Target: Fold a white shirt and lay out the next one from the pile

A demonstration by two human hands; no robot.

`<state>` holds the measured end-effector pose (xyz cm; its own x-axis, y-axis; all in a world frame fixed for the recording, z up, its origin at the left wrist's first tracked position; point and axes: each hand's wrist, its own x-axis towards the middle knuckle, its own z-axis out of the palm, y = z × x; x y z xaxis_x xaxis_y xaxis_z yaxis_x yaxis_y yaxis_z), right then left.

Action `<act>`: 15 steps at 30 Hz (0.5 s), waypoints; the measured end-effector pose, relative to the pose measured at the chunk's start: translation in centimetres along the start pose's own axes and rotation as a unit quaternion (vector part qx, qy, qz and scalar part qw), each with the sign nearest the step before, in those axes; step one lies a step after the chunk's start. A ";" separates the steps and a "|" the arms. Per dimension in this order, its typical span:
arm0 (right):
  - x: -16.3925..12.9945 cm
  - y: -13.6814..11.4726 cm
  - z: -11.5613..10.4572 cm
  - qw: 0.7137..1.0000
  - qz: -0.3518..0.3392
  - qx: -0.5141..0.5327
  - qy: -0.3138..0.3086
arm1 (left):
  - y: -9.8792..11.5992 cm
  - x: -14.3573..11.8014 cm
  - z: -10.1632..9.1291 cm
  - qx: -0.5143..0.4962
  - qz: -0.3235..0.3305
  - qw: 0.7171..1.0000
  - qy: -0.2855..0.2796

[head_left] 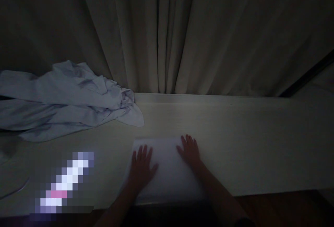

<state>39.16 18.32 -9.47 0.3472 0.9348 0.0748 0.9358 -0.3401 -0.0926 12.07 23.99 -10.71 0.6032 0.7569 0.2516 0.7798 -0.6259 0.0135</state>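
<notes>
Folded white cloth (167,166) lies flat on the table (247,143) at 6 o'clock, long axis near to far. Left hand (142,167) and right hand (190,152) rest on it, open, palms down, equally near. Crumpled shirt (65,98) sits well apart at 10 o'clock.

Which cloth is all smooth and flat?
The folded white cloth under both hands, left hand and right hand. The crumpled pile lies apart, wrinkled.

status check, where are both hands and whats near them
Left hand and right hand both flat, palms down, on folded white cloth. Cloth lies at table front edge. Crumpled pale garment apart, far left.
</notes>
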 end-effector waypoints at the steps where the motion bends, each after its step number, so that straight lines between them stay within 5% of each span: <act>1: 0.0 -0.2 -0.2 1.000 -0.001 -0.004 0.009 | 0.0 0.1 0.1 0.000 0.002 1.000 0.000; 6: -2.1 -1.7 -1.2 0.997 -0.048 -0.017 0.060 | 0.3 -1.2 0.6 0.011 0.000 1.000 0.020; 15: -9.4 -2.5 -0.2 0.995 -0.094 -0.014 0.025 | -1.0 -12.2 -2.1 -0.022 -0.021 1.000 0.000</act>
<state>33.56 10.33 -9.75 0.1683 0.9762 0.1370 0.9855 -0.1636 -0.0450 3.58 14.97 -11.77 0.5693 0.7832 0.2501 0.7967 -0.6006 0.0673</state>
